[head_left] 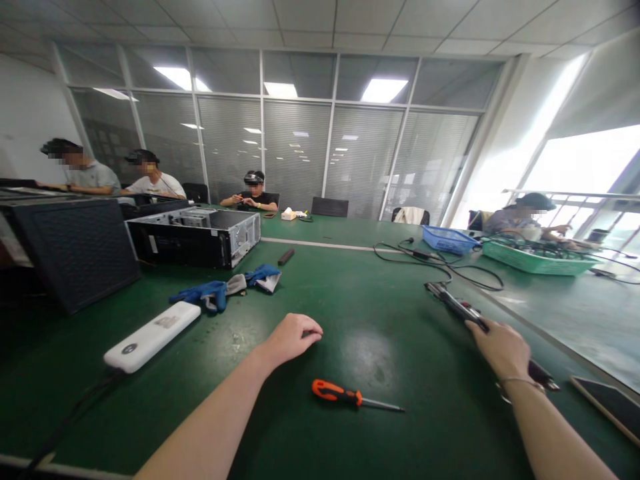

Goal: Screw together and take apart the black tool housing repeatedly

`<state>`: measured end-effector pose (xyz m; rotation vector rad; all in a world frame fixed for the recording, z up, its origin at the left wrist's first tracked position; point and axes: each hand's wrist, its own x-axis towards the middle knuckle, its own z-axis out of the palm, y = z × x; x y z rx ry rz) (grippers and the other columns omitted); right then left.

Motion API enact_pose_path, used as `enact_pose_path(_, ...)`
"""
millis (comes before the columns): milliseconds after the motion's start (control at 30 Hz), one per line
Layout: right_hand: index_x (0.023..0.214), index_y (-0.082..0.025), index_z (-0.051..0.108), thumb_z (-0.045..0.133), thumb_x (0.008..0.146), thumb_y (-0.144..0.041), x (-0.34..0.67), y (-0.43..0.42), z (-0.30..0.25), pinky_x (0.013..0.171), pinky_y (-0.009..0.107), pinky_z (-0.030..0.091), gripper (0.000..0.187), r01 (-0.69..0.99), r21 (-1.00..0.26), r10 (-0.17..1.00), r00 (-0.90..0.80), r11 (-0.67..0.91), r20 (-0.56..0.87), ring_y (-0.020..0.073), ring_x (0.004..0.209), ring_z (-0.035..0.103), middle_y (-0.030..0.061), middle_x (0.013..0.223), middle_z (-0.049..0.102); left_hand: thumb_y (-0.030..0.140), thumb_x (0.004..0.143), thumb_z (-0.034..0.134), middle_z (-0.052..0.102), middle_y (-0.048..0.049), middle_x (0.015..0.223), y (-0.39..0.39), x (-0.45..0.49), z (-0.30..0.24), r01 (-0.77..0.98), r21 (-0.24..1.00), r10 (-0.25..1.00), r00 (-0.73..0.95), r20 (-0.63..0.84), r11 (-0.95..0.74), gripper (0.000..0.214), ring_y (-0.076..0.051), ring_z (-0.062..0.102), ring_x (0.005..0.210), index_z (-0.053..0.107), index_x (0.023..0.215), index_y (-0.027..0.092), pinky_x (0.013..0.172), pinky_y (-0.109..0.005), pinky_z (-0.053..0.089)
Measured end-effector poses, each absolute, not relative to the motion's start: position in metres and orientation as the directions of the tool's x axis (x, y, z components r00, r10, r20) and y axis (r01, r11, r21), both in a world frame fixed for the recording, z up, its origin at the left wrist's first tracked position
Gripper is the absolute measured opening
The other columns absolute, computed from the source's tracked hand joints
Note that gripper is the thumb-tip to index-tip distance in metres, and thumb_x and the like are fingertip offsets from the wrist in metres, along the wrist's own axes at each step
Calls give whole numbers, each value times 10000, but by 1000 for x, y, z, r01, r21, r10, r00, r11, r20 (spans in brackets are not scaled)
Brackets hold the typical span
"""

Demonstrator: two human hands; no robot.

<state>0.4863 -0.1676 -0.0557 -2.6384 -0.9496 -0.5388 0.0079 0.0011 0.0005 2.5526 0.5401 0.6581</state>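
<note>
The step in hand looks like handling the tools [453, 305], a dark, slender cluster with metal ends at the right of the frame, lying slantwise on the table [345, 287]. The right hand [500, 348] reaches in from the lower right corner, palm down over them, fingers curled; the fingertips are hidden, so I cannot tell whether it grips them or only rests there. Moving them would, I judge, call for a full wrap of the fingers, as they stick out at both ends and could swing. The left hand [296, 335] comes up from the bottom edge to the middle of the frame, empty, wrist bent, fingers loosely curved above the table, near the screwdriver [336, 393] at lower centre but apart from it
</note>
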Motion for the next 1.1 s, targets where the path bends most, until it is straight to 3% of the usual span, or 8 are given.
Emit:
enact_pose_path(367,1000,-200,716,415,854,-479,464,-158,-62,721,466,474,436,724,-55,667,660,-688,345,380,940,602,198,998,654,207,852,594,736,-44,961,-3,8,4,285,502,478,822,311,-817,177,-185,671,881,745,942,183,842,-269,486)
enact_pose_path(533,1067,-161,687,382,880,-450,447,-153,-57,771,470,474,460,790,-86,729,596,-607,335,360,940,608,193,1018,646,203,850,596,739,-46,946,-2,9,2,280,489,469,822,322,-826,171,-184,676,870,747,927,179,836,-266,489)
enact_pose_path(700,1168,-143,648,394,897,-443,407,-132,-52,882,394,466,477,917,-153,866,397,-367,303,285,985,608,155,1100,642,209,857,597,732,-50,987,0,9,0,274,467,454,826,333,-841,174,-189,669,922,734,960,180,877,-281,483)
enact_pose_path(833,1233,-222,615,440,902,-462,356,-118,-44,934,323,455,445,972,-217,952,152,-94,265,227,1051,579,78,1163,631,236,856,614,692,-61,1121,2,8,-2,303,430,470,804,364,-850,219,-215,621,1059,700,1054,195,972,-340,441)
enact_pose_path(967,1237,-259,612,501,889,-445,308,-120,-27,928,354,461,410,911,-373,968,-90,174,233,232,1053,566,72,1169,625,295,774,715,644,-69,1211,1,6,-1,330,417,489,792,365,-847,383,-244,561,1143,655,1145,225,1012,-379,409)
enact_pose_path(1100,1213,-261,631,546,870,-420,278,-130,-11,910,368,468,387,830,-492,963,-194,262,186,237,1033,572,79,1168,614,346,657,802,622,-88,1235,-1,6,2,348,429,490,824,284,-833,580,-272,555,1146,626,1196,219,1005,-388,408)
